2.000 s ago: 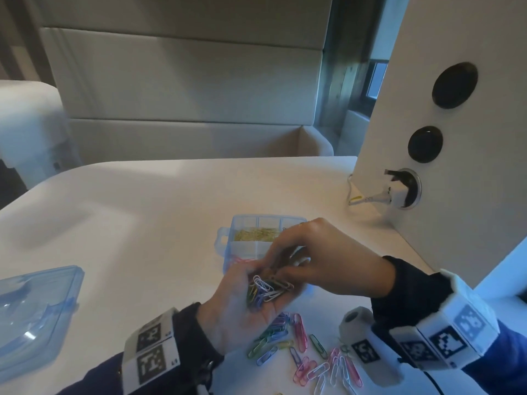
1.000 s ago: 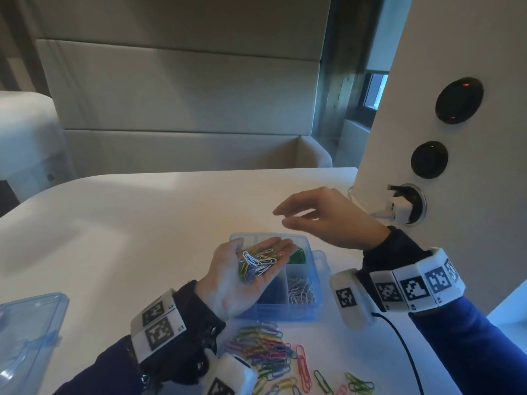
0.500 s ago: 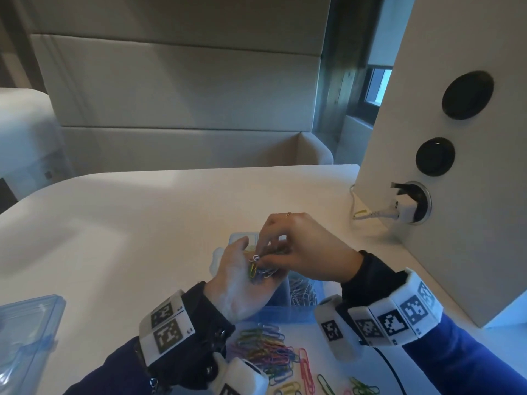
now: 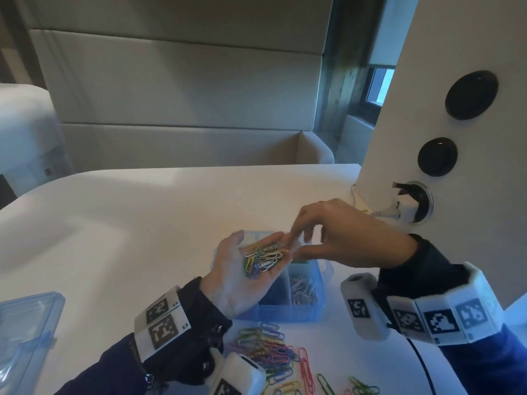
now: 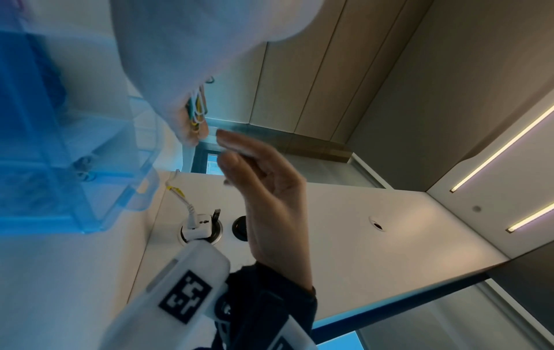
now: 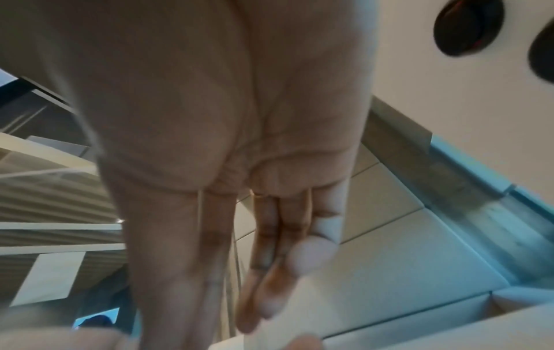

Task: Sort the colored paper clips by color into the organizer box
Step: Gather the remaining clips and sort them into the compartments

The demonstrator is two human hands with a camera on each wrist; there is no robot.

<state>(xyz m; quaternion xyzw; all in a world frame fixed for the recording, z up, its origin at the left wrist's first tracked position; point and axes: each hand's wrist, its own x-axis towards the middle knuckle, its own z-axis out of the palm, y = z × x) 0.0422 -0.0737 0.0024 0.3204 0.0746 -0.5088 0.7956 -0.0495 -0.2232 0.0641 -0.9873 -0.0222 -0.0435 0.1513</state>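
My left hand (image 4: 233, 269) lies palm up over the blue organizer box (image 4: 319, 292), fingers nearly straight, carrying a loose bunch of mixed coloured paper clips (image 4: 263, 258). My right hand (image 4: 293, 249) reaches in from the right, its index finger and thumb slightly apart at the edge of that bunch; I see no clip between them. In the right wrist view the fingers (image 6: 270, 260) are stretched out. The left wrist view shows the clips (image 5: 196, 109) sticking out past my left hand (image 5: 179, 71). White clips (image 4: 303, 289) fill the box's near right compartment.
A pile of mixed clips (image 4: 271, 352) lies on the white table (image 4: 128, 223) in front of the box. The clear blue lid (image 4: 25, 337) sits at the far left. A white pillar with a plugged-in charger (image 4: 405, 210) stands close on the right.
Half a second ago my right hand was bent over the left palm among the clips. It has drawn back to the right, and the bunch in my palm shows.
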